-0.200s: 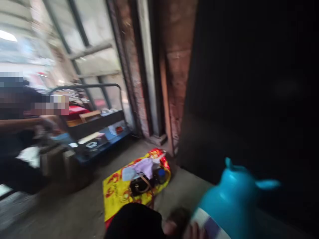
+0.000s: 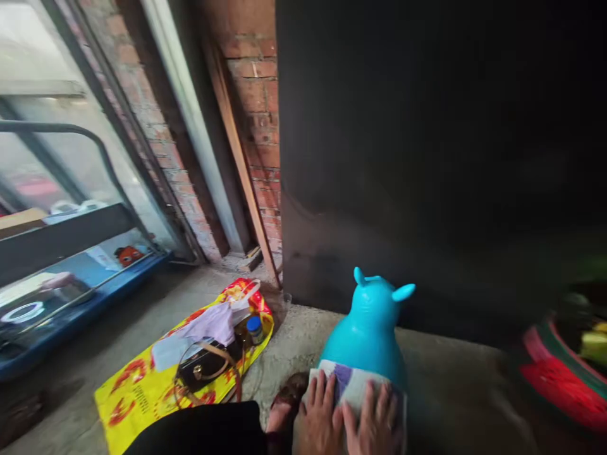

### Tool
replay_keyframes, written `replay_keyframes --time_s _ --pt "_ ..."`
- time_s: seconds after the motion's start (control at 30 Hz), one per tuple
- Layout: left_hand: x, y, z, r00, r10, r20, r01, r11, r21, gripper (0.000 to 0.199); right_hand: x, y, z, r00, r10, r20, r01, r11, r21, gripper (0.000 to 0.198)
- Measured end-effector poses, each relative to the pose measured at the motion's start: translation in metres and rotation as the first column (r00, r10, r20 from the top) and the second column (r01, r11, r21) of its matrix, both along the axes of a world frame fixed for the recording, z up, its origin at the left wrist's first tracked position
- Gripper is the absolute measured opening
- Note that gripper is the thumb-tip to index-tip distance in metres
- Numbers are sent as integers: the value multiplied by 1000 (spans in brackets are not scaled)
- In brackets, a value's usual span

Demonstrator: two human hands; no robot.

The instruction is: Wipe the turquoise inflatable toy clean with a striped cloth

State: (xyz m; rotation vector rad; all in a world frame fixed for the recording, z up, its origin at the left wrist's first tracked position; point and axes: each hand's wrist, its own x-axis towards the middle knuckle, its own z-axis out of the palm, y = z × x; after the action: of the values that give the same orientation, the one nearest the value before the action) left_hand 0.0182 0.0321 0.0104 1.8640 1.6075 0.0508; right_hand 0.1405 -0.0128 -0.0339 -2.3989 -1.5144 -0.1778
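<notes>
A glossy turquoise animal-shaped toy (image 2: 367, 341), with two ears that stick up and out, stands on the concrete floor in front of me. Across its back lies a whitish cloth (image 2: 355, 383) with a purple patch. My left hand (image 2: 318, 414) rests flat on the left part of this cloth, fingers stretched out. Beside it, my right hand (image 2: 372, 417) lies flat on the cloth too, its fingers apart. Neither one grips anything. To the left of my hands, a foot in a dark sandal (image 2: 290, 390) shows next to my dark-clothed leg (image 2: 203, 430).
A yellow and red sheet (image 2: 126, 404) on the floor bears a black handbag (image 2: 206, 366), a lilac cloth (image 2: 211, 323) and a blue-lidded jar (image 2: 255, 328). A blue shelved cart (image 2: 109, 278) stands left. A dark panel (image 2: 403, 158) rises ahead; a red-and-green container (image 2: 564, 373) is right.
My view has swung right and steadied, so the cart and toy sit farther left and the other person is out of sight. Both my hands now show plainly on the cloth.
</notes>
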Motion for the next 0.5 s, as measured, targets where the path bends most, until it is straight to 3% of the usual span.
replay_keyframes --time_s 0.13,0.23,0.3,0.43,0.5 --pt "20 33 24 995 -45 -84 48 998 33 56 10 75 33 998 -70 3 69 981 -181 64" --pt "25 32 31 993 -35 -110 38 999 23 54 15 79 43 998 -64 0 62 973 -222 64" --pt "20 18 26 987 -53 -150 57 998 24 55 13 54 26 998 -63 -6 61 982 -179 64" --pt "-1 -17 8 964 -184 -195 196 980 44 68 -3 -25 -44 995 -80 -65 84 995 56 75" --pt "-9 -26 4 952 -236 -193 250 967 47 71 -9 -50 -67 991 -94 -91 105 987 120 81"
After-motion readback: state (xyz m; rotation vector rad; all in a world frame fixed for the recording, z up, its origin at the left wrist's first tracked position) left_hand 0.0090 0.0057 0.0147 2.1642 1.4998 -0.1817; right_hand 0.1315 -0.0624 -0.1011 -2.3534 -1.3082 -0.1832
